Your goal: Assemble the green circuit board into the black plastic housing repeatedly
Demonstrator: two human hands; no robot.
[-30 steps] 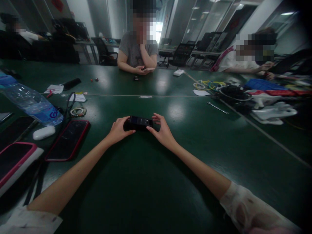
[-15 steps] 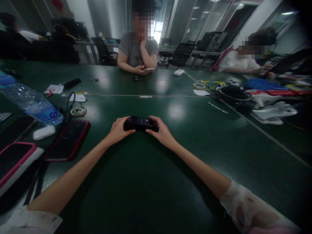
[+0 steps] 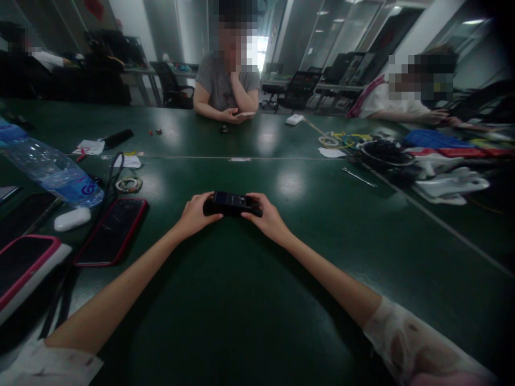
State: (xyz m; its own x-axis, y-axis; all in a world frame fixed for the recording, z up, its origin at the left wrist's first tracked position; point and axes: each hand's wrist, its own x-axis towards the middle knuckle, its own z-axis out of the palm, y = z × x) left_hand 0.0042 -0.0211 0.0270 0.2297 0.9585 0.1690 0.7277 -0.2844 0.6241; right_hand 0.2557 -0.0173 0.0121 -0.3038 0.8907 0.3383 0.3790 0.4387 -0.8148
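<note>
Black handheld device (image 3: 230,200) with a small screen, held between two bare hands near the middle of the green worktop (image 3: 229,300). The left hand (image 3: 196,212) is partly closed about the device's left end, fingers along the far side and thumb along the near side; the right hand (image 3: 270,215) closes on the opposite end in a matching pinch. This two-ended hold probably steadies the body while leaving the screen and the central controls uncovered. The face is turned upward and towards the wearer, presumably for easy reading; whether the underside touches the worktop cannot be told.

To the left lie a red-edged smartphone (image 3: 112,233), a white earbud case (image 3: 72,219) just beside it, and a tilted water bottle (image 3: 66,174), all apart from the forearms, an arrangement that seems to give the arms room. To the right, a wrench (image 3: 359,177) lies near a heap of cables (image 3: 386,153) and white gloves (image 3: 453,185). Across the worktop, a seated person (image 3: 227,88) props the head on one hand.
</note>
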